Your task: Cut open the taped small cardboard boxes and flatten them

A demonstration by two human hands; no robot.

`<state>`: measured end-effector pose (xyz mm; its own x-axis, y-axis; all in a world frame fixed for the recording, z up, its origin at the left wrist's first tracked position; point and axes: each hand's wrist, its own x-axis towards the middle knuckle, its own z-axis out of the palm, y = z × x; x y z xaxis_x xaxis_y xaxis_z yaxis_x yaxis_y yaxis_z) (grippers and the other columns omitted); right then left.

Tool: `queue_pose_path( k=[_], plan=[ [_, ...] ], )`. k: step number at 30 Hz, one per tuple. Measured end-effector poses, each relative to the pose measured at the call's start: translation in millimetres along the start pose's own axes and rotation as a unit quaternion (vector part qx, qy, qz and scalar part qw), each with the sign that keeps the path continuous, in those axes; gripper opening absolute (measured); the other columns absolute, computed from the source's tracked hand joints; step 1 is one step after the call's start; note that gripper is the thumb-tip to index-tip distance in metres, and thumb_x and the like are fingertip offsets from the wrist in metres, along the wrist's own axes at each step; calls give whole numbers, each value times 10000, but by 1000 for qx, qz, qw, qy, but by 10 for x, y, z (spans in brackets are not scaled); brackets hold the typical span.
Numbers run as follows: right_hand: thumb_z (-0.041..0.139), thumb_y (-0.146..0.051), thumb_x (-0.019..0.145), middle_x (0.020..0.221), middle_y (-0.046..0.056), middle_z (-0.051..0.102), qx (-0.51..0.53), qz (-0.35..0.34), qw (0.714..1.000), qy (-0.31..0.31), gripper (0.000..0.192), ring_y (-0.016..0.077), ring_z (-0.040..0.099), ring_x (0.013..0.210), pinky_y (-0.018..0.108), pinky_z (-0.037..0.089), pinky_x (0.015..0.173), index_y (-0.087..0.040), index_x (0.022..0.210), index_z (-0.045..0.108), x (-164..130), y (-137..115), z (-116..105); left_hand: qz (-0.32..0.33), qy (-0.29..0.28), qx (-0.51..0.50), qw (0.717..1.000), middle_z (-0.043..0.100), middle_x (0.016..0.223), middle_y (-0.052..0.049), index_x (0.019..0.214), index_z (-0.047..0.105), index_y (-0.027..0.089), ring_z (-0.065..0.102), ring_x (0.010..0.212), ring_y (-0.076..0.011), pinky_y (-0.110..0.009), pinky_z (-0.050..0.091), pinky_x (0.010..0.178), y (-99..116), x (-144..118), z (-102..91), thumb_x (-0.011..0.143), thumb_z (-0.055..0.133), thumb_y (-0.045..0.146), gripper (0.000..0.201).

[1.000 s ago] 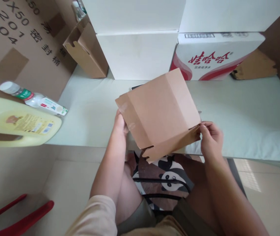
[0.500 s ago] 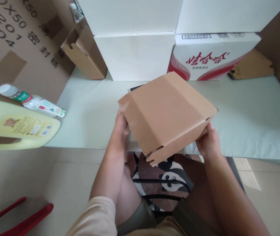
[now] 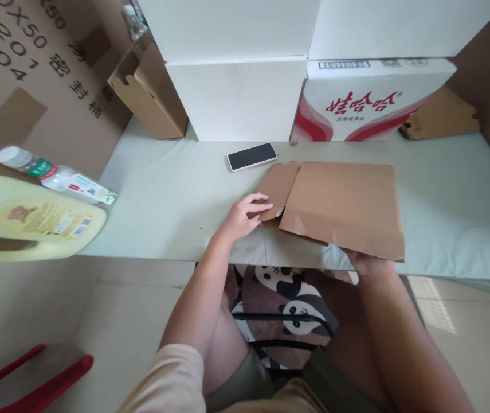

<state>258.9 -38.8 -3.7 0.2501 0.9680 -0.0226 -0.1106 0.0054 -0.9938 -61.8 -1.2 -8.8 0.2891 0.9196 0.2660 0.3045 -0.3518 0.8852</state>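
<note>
A brown cardboard box blank (image 3: 343,203) lies nearly flat on the pale table (image 3: 163,189), its near edge sticking out past the table's front. My left hand (image 3: 245,215) rests on the table with its fingers on the blank's small left flap (image 3: 275,186). My right hand (image 3: 367,264) is mostly hidden under the blank's near right edge and holds it from below. A black phone (image 3: 252,156) lies face up just behind the blank.
White cartons (image 3: 236,97) and a red-printed carton (image 3: 369,100) line the table's back. A folded brown box (image 3: 148,92) stands at the back left. A water bottle (image 3: 55,175) and a yellow jug (image 3: 25,221) lie at the left. A red chair (image 3: 34,378) is on the floor.
The cardboard, held up and part-folded in front of me before, has been lowered and laid flat on the table, uncovering the phone. My left hand moved onto its left flap.
</note>
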Motion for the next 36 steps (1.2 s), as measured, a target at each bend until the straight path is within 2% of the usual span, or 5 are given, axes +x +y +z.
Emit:
queue_pose_path(
  k=[9, 14, 19, 26, 36],
  plan=[
    [797, -352, 549, 755, 30, 699, 1, 220, 974, 45, 352, 220, 638, 625, 370, 533, 563, -233, 845, 648, 101, -113, -52, -85, -18, 5, 996, 603, 1431, -44, 1033, 802, 298, 437, 1472, -324, -602, 327, 1221, 93, -40, -226, 703, 545, 69, 478],
    [675, -231, 469, 688, -20, 659, -22, 138, 986, 94, 259, 154, 585, 619, 281, 461, 566, -218, 718, 607, 141, -95, -59, -140, 64, -54, 987, 415, 1590, -67, 1300, 656, 334, 345, 1502, -368, -552, 467, 1102, 116, -17, -210, 731, 665, 230, 579],
    [626, -270, 512, 601, -49, 578, -103, 103, 983, 116, 225, 121, 448, 555, 255, 306, 502, -216, 729, 604, 112, -126, -70, -134, 125, -186, 965, 552, 1426, -105, 1444, 470, 359, 643, 1165, -279, -411, 554, 951, 178, 34, -128, 740, 804, 423, 782],
    [497, -292, 602, 553, -32, 491, -296, 35, 954, 44, 81, 141, 396, 583, 293, 277, 532, -226, 645, 516, 47, -160, -23, -116, 183, -75, 973, 703, 1100, -55, 1016, 760, 261, 642, 1114, -245, -389, 449, 1080, 254, 48, -168, 727, 828, 324, 304],
    [507, -375, 743, 603, -25, 520, -363, 46, 930, 38, 166, 171, 461, 645, 310, 322, 590, -223, 702, 557, 81, -72, -9, -124, 185, 18, 975, 615, 1022, -49, 1013, 797, 266, 582, 800, -179, -387, 513, 923, 150, 57, -156, 734, 814, 288, 281]
  ],
)
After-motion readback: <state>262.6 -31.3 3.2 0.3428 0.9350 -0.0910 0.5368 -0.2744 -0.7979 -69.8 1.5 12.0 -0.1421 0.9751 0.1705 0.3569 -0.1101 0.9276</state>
